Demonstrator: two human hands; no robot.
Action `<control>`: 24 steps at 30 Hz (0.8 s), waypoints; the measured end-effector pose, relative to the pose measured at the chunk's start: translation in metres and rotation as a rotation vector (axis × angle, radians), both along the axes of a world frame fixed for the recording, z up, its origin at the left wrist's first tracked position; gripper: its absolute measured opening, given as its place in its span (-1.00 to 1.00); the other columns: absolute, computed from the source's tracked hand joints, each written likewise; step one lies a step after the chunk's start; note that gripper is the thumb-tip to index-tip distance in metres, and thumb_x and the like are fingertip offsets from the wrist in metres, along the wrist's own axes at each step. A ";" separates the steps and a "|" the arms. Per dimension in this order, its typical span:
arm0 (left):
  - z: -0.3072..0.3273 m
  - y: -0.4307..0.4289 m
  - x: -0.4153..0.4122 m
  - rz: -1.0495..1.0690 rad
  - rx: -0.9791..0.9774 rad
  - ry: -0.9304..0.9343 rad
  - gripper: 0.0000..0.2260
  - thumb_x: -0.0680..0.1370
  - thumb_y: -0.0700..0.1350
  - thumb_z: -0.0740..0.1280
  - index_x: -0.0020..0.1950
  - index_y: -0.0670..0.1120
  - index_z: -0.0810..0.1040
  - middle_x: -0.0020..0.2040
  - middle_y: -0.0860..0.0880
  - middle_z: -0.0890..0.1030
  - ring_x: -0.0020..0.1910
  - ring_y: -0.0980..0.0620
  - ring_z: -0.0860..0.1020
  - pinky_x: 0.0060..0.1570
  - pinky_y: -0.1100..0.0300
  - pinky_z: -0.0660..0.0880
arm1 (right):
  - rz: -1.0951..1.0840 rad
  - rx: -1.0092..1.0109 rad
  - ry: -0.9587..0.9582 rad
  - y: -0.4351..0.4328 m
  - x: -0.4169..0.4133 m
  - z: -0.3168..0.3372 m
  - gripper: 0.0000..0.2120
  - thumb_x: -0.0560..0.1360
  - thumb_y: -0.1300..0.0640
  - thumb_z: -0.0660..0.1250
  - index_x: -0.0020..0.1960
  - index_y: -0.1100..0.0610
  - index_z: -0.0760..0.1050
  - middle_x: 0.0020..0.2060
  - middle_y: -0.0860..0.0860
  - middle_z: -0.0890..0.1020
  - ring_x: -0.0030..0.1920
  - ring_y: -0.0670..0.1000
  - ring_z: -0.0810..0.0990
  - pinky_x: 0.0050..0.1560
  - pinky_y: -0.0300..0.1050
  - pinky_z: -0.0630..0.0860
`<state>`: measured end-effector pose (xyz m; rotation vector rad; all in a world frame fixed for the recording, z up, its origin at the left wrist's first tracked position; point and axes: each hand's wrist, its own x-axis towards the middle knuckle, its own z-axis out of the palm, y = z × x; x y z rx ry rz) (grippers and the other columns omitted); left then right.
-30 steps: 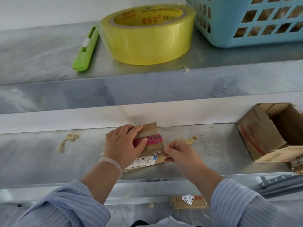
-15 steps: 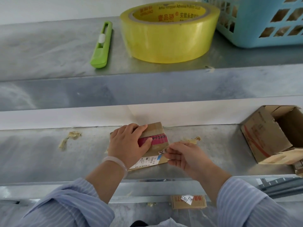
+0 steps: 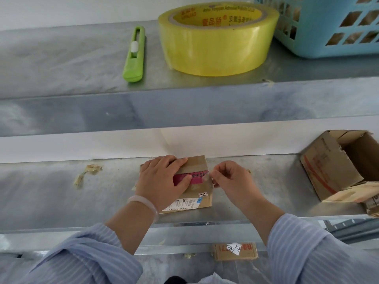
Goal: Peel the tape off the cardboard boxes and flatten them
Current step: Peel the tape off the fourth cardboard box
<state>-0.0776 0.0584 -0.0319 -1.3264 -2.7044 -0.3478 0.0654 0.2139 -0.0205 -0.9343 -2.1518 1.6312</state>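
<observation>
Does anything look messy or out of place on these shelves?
Small things only. Crumpled tape scraps litter the lower shelf, left of the small box whose tape the right hand pinches. At the right, an open box lies tipped on its side. A cardboard piece lies below the shelf.

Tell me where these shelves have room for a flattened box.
Upper shelf: bare left of the cutter; crowded rightward by the tape roll and basket. Lower shelf: bare left of the tape scraps, and between the open box and the right hand pinching the tape. The small box under the left hand fills the middle.
</observation>
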 end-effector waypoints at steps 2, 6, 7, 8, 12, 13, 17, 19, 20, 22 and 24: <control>-0.001 0.000 0.000 0.004 0.000 0.004 -0.51 0.50 0.33 0.06 0.34 0.21 0.44 0.21 0.19 0.50 0.22 0.08 0.46 0.30 0.04 0.32 | -0.021 0.121 -0.021 0.001 0.001 0.000 -0.86 0.47 0.11 0.45 -0.25 -0.01 0.56 -0.35 -0.16 0.66 -0.32 -0.20 0.59 -0.32 -0.37 0.46; -0.002 0.000 0.000 0.006 0.002 0.010 -0.51 0.50 0.34 0.06 0.34 0.20 0.45 0.21 0.19 0.51 0.22 0.08 0.46 0.30 0.04 0.33 | -0.003 0.332 -0.010 0.001 0.002 0.000 -0.77 0.37 0.09 0.54 -0.30 -0.04 0.49 -0.35 -0.13 0.59 -0.32 -0.22 0.52 -0.35 -0.38 0.40; -0.002 0.000 0.000 0.009 0.006 0.013 -0.51 0.50 0.33 0.06 0.34 0.20 0.45 0.21 0.18 0.51 0.21 0.07 0.47 0.30 0.04 0.33 | 0.026 0.388 -0.024 0.002 0.001 0.000 -0.74 0.36 0.07 0.56 -0.27 -0.06 0.45 -0.29 -0.13 0.57 -0.28 -0.23 0.53 -0.33 -0.39 0.40; -0.002 0.000 0.000 0.011 0.011 0.015 -0.52 0.50 0.33 0.07 0.34 0.21 0.46 0.21 0.18 0.52 0.21 0.07 0.47 0.29 0.04 0.34 | 0.055 0.424 -0.033 0.003 0.001 0.001 -0.70 0.36 0.05 0.56 -0.22 -0.09 0.41 -0.22 -0.13 0.56 -0.24 -0.24 0.54 -0.31 -0.41 0.42; -0.003 0.000 0.000 0.009 0.017 0.016 -0.52 0.50 0.33 0.07 0.33 0.20 0.46 0.20 0.17 0.52 0.21 0.06 0.48 0.29 0.04 0.35 | 0.194 0.420 -0.053 0.012 -0.004 0.009 -0.63 0.39 0.04 0.54 0.00 -0.21 0.38 -0.07 -0.18 0.52 -0.20 -0.21 0.59 -0.16 -0.31 0.55; -0.003 0.000 0.000 0.009 0.020 0.014 -0.52 0.50 0.33 0.08 0.33 0.20 0.47 0.20 0.17 0.53 0.20 0.06 0.48 0.29 0.04 0.35 | 0.276 0.480 -0.077 0.015 -0.005 0.009 -0.70 0.43 0.04 0.50 0.07 -0.17 0.48 -0.06 -0.18 0.52 -0.16 -0.20 0.58 -0.05 -0.25 0.55; -0.002 0.000 0.000 0.004 0.021 0.010 -0.52 0.50 0.33 0.07 0.33 0.20 0.47 0.20 0.17 0.53 0.20 0.06 0.48 0.29 0.03 0.34 | 0.423 0.693 -0.052 0.022 -0.004 0.011 -0.91 0.47 0.04 0.45 -0.08 0.04 0.62 -0.05 -0.10 0.57 -0.06 -0.16 0.48 0.03 -0.30 0.39; -0.002 -0.001 0.000 -0.010 0.016 0.006 -0.52 0.50 0.33 0.07 0.33 0.20 0.46 0.21 0.17 0.52 0.21 0.06 0.48 0.30 0.03 0.33 | 0.485 0.752 -0.046 0.024 -0.004 0.014 -0.89 0.47 0.03 0.45 -0.09 0.06 0.62 -0.07 -0.07 0.61 -0.03 -0.09 0.52 0.03 -0.25 0.40; -0.002 -0.002 0.000 -0.015 0.014 0.004 -0.52 0.50 0.33 0.06 0.33 0.20 0.45 0.21 0.17 0.52 0.21 0.06 0.48 0.30 0.03 0.33 | 0.520 0.780 -0.050 0.025 -0.005 0.016 -0.88 0.48 0.02 0.44 -0.08 0.06 0.63 -0.09 -0.06 0.63 -0.03 -0.07 0.54 0.03 -0.21 0.42; -0.001 -0.002 0.000 -0.020 0.011 0.001 -0.52 0.50 0.33 0.06 0.34 0.20 0.45 0.22 0.17 0.52 0.22 0.06 0.47 0.31 0.03 0.33 | 0.557 0.833 -0.079 0.027 -0.008 0.020 -0.85 0.51 -0.01 0.40 -0.05 0.06 0.64 -0.11 -0.06 0.65 -0.03 -0.05 0.56 0.03 -0.18 0.43; -0.001 -0.002 0.000 -0.023 0.008 -0.006 -0.52 0.50 0.33 0.05 0.34 0.21 0.45 0.23 0.17 0.52 0.22 0.06 0.47 0.31 0.02 0.32 | 0.537 0.863 -0.104 0.027 -0.011 0.022 -0.83 0.53 -0.03 0.36 -0.04 0.07 0.61 -0.13 -0.02 0.64 -0.07 -0.02 0.56 -0.05 -0.15 0.42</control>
